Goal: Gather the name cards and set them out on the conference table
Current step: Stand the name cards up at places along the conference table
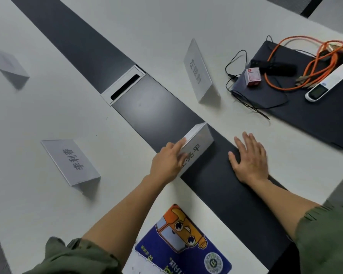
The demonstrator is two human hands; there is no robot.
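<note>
Trouble is most likely at the held card (198, 143). The left grip (167, 163) seems to pinch it at one end only, forefinger straight along the ridge. It stands on the dark strip (77, 42) down the middle of the desk (166, 26). A folded tent card caught at one end is light and springy, so I judge it could splay flat, twist out of the pinch, or be set down skewed or facing the wrong way. The right grip (249, 161) lies flat on the strip at 3 o'clock of that card, fingers straight, holding nothing. It gives no support if the card tips.

A second risk is the near card (70, 162) at 9 o'clock. It lies close to the left forearm, and a sideways sweep could knock it. The upright card (198, 72) at 12 o'clock stands just beside a black wire (226, 66), and a snagged wire could topple it.

Counted:
- Name cards: four, the last a blurred far card (7, 64) at 10 o'clock.
- Hands: two.
- Dark pad (315, 111): one, at 2 o'clock. It carries one orange cable (281, 88), one small red box (252, 78) and one white handset (329, 82).
- Cable hatch (125, 86): one.
- Cartoon mat (178, 244): one, at 6 o'clock.
</note>
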